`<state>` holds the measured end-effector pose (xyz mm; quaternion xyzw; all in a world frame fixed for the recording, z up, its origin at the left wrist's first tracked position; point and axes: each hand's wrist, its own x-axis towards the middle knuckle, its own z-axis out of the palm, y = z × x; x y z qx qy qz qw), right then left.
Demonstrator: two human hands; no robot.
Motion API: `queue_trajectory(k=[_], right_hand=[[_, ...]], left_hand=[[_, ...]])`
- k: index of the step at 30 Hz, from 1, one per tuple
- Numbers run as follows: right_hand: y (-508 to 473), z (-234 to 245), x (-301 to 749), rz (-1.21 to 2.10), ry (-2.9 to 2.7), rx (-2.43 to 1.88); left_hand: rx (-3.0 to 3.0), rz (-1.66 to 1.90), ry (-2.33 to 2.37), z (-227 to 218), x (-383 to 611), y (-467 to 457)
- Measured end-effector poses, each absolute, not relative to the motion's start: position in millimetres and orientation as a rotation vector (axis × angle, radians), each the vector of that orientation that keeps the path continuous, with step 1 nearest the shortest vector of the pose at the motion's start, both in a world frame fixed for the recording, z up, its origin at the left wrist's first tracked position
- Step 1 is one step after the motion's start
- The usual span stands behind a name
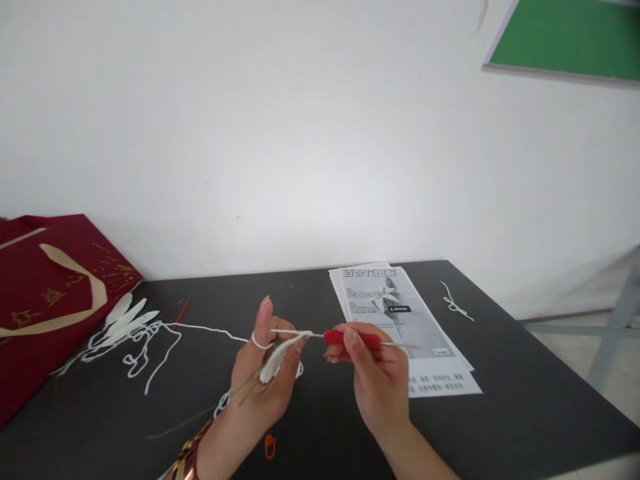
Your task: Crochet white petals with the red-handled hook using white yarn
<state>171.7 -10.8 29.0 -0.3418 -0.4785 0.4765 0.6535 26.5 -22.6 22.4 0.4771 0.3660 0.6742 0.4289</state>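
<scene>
My right hand (377, 380) is closed around a red-handled crochet hook (353, 339), whose tip points left into white yarn. My left hand (265, 377) pinches a small white crocheted petal piece (277, 360) between thumb and fingers. Its index finger stands up with the white yarn (200, 328) looped around it. The yarn trails left across the dark table (500, 400) to a loose tangle (135, 340). A thin wire sticks out below the petal. Both hands hover just above the table near its front edge.
Printed instruction sheets (400, 320) lie right of the hands. Several finished white petals (125, 313) and a dark red gift bag (45, 300) sit at the left. A red thread (181, 314), an orange stitch marker (270, 447) and a yarn scrap (455, 303) lie on the table. A white wall stands behind.
</scene>
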Motion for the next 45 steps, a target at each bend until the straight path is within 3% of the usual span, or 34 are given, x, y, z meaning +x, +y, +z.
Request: queue_trajectory(k=[4, 8, 20, 45], right_hand=[[-19.5, 26.9, 171.7, 0.411, -1.604, -0.685], [-17.6, 23.2, 174.7, 0.029, -1.848, -0.412], [-6.5, 14.9, 175.3, 1.183, -1.153, -0.432], [0.3, 33.8, 196.3, 1.31, -1.22, -0.287]], left_hand=[[1.266, 1.839, 0.986, 29.4, 36.8, -23.1], [0.825, 1.6, 0.83, 46.8, 33.6, -24.2], [0.748, 1.378, 0.578, 56.8, 8.6, -19.3], [0.742, 1.114, 0.313, 52.9, -3.2, -19.8]])
